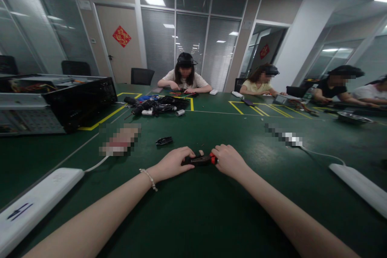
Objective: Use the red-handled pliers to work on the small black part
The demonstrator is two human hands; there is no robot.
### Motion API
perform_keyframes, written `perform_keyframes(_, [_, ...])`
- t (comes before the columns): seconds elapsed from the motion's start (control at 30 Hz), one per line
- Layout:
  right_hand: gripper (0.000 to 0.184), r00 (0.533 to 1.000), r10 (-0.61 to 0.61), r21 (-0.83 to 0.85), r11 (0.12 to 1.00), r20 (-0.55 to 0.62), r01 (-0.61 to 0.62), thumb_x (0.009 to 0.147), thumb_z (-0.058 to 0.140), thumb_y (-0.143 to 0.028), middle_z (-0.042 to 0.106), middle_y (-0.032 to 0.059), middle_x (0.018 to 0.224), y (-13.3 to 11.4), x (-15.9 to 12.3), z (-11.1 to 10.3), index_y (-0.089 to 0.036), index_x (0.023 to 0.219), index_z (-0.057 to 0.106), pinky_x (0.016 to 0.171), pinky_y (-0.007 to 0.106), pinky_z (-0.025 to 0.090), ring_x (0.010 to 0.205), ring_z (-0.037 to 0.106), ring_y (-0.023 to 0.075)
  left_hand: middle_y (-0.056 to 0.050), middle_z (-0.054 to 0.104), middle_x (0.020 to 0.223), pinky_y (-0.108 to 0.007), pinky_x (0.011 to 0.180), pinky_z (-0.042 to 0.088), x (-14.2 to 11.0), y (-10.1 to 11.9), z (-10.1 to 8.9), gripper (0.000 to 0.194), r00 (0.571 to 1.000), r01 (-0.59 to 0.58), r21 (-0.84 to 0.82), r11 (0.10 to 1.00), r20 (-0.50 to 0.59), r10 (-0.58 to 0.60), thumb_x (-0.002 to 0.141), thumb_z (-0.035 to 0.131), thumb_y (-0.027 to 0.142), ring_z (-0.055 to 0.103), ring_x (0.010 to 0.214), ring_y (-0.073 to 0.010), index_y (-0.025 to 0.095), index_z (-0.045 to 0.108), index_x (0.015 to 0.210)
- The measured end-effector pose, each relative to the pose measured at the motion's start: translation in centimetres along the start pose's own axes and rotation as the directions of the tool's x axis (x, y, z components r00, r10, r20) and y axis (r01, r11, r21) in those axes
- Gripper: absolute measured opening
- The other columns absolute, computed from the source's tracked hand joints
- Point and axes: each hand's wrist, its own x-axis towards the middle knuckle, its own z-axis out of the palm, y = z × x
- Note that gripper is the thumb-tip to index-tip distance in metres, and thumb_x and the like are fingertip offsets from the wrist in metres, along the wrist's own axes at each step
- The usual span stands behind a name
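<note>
My left hand (175,162) is closed around the left end of a dark, elongated plastic part (198,161) low over the green table. My right hand (229,160) has its fingers curled round a tool with a red and black handle (213,158), at the right end of that part. Most of the tool is covered by the fingers, so its kind is unclear. A small pale scrap (201,152) shows just behind the part. Farther back on the left lies a separate black plastic piece (164,141), touched by neither hand.
An opened computer case (78,105) stands at the left. Behind my hands lies a heap of black cables and tools (157,105). White power banks (45,203) lie at both sides, with cables to blurred devices. Several people (185,74) sit working around the table.
</note>
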Motion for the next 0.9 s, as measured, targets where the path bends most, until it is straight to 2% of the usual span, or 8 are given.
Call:
perform_keyframes(0.27, [0.021,0.999,-0.010,0.002,1.000,-0.040,0.010,0.070,0.051,-0.019,0.060,0.0065,0.088,0.27,-0.15,0.09,-0.015,0.089,0.059,0.069,0.029,0.038,0.079,0.052,0.0179,-0.002,0.053,0.102,-0.028,0.075,0.041,-0.05,0.20,-0.12,0.027,1.000,0.008,0.001,1.000,0.007,-0.008,0.076,0.059,0.029,0.052,0.088,-0.0182,0.021,0.051,0.101])
perform_keyframes(0.9, [0.020,1.000,-0.011,0.001,1.000,-0.010,0.011,0.071,0.050,-0.020,0.060,0.0070,0.088,0.13,-0.04,-0.05,-0.015,0.089,0.059,0.068,0.028,0.037,0.078,0.052,0.0178,-0.002,0.053,0.099,-0.028,0.073,0.040,-0.07,-0.27,0.16,0.024,1.000,0.010,-0.008,1.000,0.003,-0.010,0.076,0.059,0.031,0.052,0.085,-0.0179,0.021,0.051,0.096])
